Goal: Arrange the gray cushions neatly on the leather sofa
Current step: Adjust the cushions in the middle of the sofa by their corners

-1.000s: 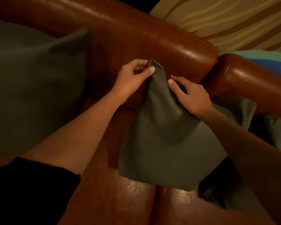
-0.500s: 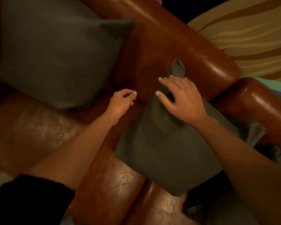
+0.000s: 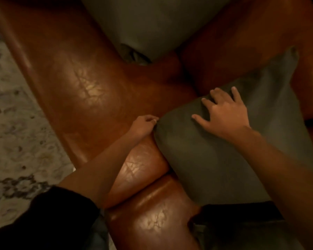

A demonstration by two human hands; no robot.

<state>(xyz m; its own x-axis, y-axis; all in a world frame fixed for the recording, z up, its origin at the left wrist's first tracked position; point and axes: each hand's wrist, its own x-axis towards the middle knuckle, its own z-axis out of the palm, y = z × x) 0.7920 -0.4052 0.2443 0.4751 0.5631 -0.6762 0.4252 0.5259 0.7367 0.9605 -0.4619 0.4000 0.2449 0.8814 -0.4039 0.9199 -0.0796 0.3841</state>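
Gray square fabric cushion (image 3: 224,159) lying on the seat of the brown leather sofa (image 3: 90,87), directly beneath my right hand (image 3: 224,116), which presses it flat with fingers spread and straight. My left hand (image 3: 143,126) sits at its near-left corner, fingers curled, pinching the fabric tip. The cushion's diagonal runs from that pinched corner, under my right palm, to the far corner beyond and to the right of my right fingertips. My right hand is thus nearer the middle; my left governs only the corner. Squaring the cushion would, I judge, mean swinging it about this diagonal. Second gray cushion (image 3: 152,24) stands well beyond both hands. Pale patterned rug (image 3: 11,123) lies left of my left forearm.
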